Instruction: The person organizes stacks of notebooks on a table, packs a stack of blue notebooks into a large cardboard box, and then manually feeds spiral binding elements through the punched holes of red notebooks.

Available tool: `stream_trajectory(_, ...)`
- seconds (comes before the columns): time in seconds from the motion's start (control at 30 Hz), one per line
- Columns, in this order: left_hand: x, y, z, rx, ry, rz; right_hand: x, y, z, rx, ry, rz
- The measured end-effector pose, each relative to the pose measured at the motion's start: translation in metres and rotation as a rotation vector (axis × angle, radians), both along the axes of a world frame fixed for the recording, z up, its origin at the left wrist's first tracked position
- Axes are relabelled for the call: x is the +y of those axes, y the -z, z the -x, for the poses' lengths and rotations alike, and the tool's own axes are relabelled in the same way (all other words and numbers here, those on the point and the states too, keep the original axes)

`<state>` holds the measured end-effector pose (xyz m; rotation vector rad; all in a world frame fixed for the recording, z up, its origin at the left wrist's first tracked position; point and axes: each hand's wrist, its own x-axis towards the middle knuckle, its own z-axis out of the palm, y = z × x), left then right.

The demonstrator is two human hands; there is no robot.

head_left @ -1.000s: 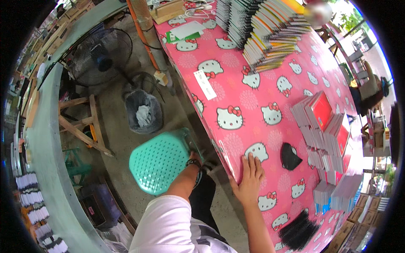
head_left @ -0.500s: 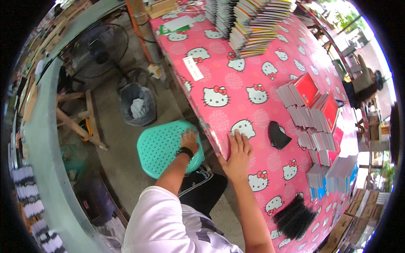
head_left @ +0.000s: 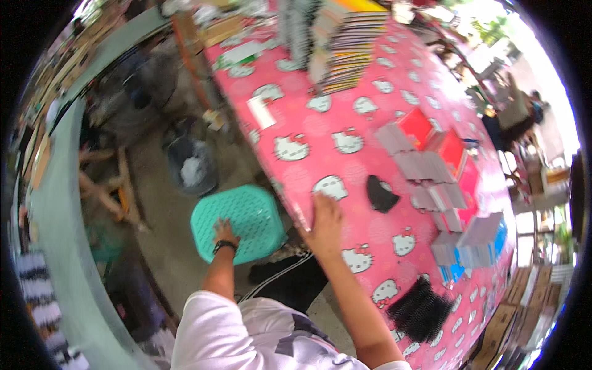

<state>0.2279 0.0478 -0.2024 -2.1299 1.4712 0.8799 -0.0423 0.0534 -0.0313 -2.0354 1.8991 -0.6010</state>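
Observation:
My left hand (head_left: 226,234), with a dark band at the wrist, rests with fingers spread on the perforated top of a turquoise plastic stool (head_left: 254,209). The stool stands on the floor beside the table. My right hand (head_left: 324,223) lies at the edge of the table covered in pink cartoon-cat cloth (head_left: 314,166), fingers stretched over the top and thumb by the rim. A black curved piece (head_left: 382,193), perhaps a folded mask, lies just right of that hand. Nearer to me is a pile of black spiral binding coils (head_left: 421,308).
Stacks of red-covered booklets (head_left: 431,163) and blue-covered ones (head_left: 472,243) line the table's right side. Taller notebook stacks (head_left: 345,46) stand at the far end. A dark bin (head_left: 192,166) with whitish waste, a wooden trestle (head_left: 111,194) and a fan (head_left: 137,89) occupy the floor side.
My left hand has slid across the stool top from its right side toward the left. My right hand stays at the table edge. The whole view has shifted and blurred.

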Motion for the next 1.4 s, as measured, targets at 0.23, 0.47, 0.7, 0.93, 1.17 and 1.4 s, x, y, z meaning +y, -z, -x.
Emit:
stream_trajectory(0.23,-0.004,0.032,-0.023,0.019,0.182,-0.261,0.006,-0.012,0.017,0.027,-0.191,0.140)
stream_trajectory(0.47,-0.071,0.030,0.024,-0.038,0.341,-0.050,0.013,-0.009,0.026,-0.021,-0.129,0.071)
stream_trajectory(0.7,-0.094,0.046,0.031,-0.024,0.456,0.088,0.017,-0.020,0.021,-0.036,-0.112,0.020)
stream_trajectory(0.93,-0.064,0.091,0.011,0.078,0.515,0.086,0.008,0.001,0.024,-0.144,-0.050,-0.111)
stream_trajectory(1.17,-0.015,0.128,-0.002,0.062,0.435,0.102,-0.003,-0.030,0.011,0.086,-0.084,-0.170)
stream_trajectory(1.4,-0.006,0.210,0.040,0.039,0.430,0.208,-0.002,-0.031,0.014,0.035,-0.075,-0.112)
